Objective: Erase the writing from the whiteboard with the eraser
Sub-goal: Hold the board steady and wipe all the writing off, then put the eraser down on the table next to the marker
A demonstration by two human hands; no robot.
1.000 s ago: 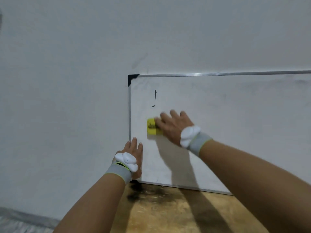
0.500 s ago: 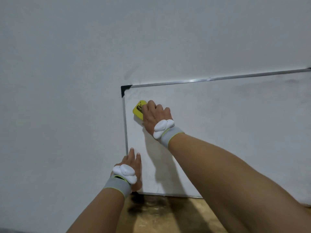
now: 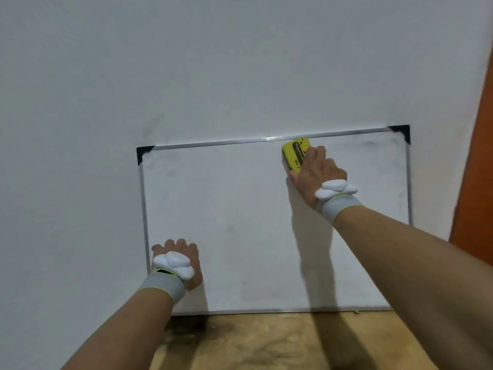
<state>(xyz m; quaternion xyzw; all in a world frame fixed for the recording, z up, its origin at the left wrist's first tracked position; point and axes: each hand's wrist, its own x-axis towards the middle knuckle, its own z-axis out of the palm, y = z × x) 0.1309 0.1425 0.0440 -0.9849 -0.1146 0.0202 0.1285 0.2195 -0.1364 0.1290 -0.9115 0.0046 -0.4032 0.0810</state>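
Note:
The whiteboard (image 3: pixel 240 209) leans against a white wall, framed in metal with black corner caps. My right hand (image 3: pixel 317 174) presses a yellow eraser (image 3: pixel 295 153) flat against the board just under its top edge, right of centre. Faint grey smudges remain near the top right corner (image 3: pixel 369 143) and along the right edge. My left hand (image 3: pixel 178 260) rests against the board's lower left part, fingers curled, holding nothing. Both wrists wear grey bands with white sensors.
A worn wooden surface (image 3: pixel 266 343) with a dark stain lies under the board's bottom edge. An orange-brown door or panel (image 3: pixel 474 169) stands at the right edge of the view. The white wall (image 3: pixel 186 76) fills everything above and left.
My right hand has swept the eraser from the board's top left corner across to the upper right. The black marks at the left are gone. My view has shifted right, showing the whole board.

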